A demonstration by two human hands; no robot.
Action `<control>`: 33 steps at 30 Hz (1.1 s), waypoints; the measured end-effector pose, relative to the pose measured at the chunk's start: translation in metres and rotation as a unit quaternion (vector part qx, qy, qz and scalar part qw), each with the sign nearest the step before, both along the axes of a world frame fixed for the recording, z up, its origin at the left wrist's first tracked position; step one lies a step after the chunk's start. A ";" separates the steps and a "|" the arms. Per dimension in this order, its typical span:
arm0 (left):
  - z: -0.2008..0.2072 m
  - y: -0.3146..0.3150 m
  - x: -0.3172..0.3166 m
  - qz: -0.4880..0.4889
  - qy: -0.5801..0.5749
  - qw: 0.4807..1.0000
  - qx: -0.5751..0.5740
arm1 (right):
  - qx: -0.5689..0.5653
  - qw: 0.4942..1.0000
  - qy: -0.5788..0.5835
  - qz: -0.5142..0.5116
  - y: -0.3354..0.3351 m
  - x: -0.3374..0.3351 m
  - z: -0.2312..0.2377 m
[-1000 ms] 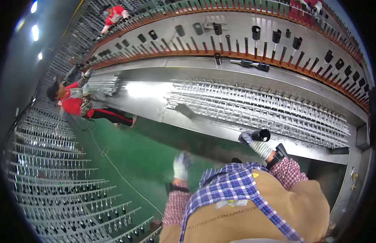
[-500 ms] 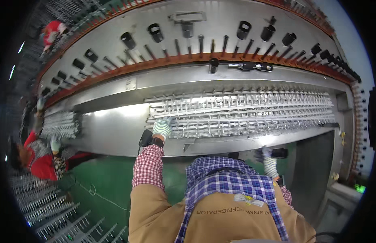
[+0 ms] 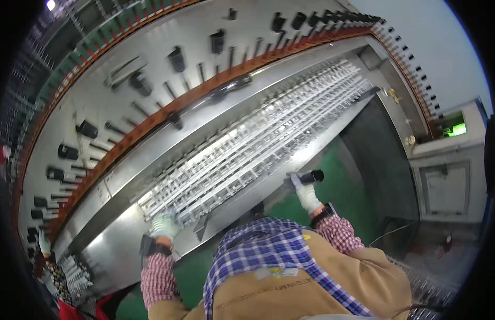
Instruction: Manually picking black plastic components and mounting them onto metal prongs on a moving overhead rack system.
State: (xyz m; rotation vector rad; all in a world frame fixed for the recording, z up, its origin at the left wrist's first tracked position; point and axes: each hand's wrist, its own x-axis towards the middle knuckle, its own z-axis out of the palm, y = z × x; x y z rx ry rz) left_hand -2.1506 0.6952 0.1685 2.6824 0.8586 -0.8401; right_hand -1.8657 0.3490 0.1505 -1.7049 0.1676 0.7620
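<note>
Right hand (image 3: 305,193), white glove, is closed around a black cylinder (image 3: 311,176), short and stubby. Cylinder's long axis runs roughly across the picture, free end pointing right, away from the rack (image 3: 247,154). It sits just off the rack's near edge, over the green floor (image 3: 354,186), not touching the metal as far as I can see.

Left hand (image 3: 164,224), glove with green trim, rests on the near-left corner of the rack. Fingers look curled onto the wire, but whether it really grips or just presses I cannot tell.

Rack: long wire grid, bright metal, lying on the steel bed (image 3: 114,250). Long axis runs diagonally, lower left to upper right. Both hands are on the same near long side, left at the low end, right about midway along.

Key relation: the rack lies up and left from the right hand, very close. The left hand is already on it, so left is the nearer one.

Behind the rack: an orange rail (image 3: 151,125) with black knobs (image 3: 87,129) on pegs, parallel to the rack axis.

Another person's gloved hand (image 3: 43,242) shows at the far left edge, well apart.
</note>
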 end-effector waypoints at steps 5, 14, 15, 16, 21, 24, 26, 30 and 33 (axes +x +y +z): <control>0.120 -0.025 0.007 -0.049 0.055 0.996 0.050 | 0.228 0.943 0.134 -0.203 -0.001 0.105 -0.017; 0.044 -0.032 -0.153 0.138 -0.136 0.978 -0.080 | 0.375 0.899 0.126 -0.188 -0.006 0.116 0.055; 0.064 -0.046 -0.130 0.164 -0.114 0.973 -0.115 | 0.342 0.910 0.115 -0.203 -0.018 0.115 0.057; 0.082 -0.065 -0.108 0.135 -0.135 0.977 -0.092 | 0.367 0.897 0.114 -0.218 -0.028 0.116 0.052; 0.093 -0.095 -0.081 -0.154 -0.095 0.982 0.050 | 0.336 0.904 0.161 -0.212 -0.067 0.141 0.028; 0.054 -0.095 -0.125 -0.173 -0.053 0.980 0.078 | 0.311 0.919 0.127 -0.208 -0.070 0.149 0.011; 0.090 -0.124 -0.090 -0.089 0.202 0.975 0.032 | 0.303 0.925 0.128 -0.193 -0.075 0.149 0.041; 0.148 -0.145 -0.046 0.102 -0.070 0.992 -0.013 | 0.269 0.952 0.023 -0.147 -0.067 0.155 0.040; 0.133 -0.125 -0.029 0.080 -0.115 0.990 0.023 | 0.268 0.951 -0.078 -0.134 -0.080 0.166 0.000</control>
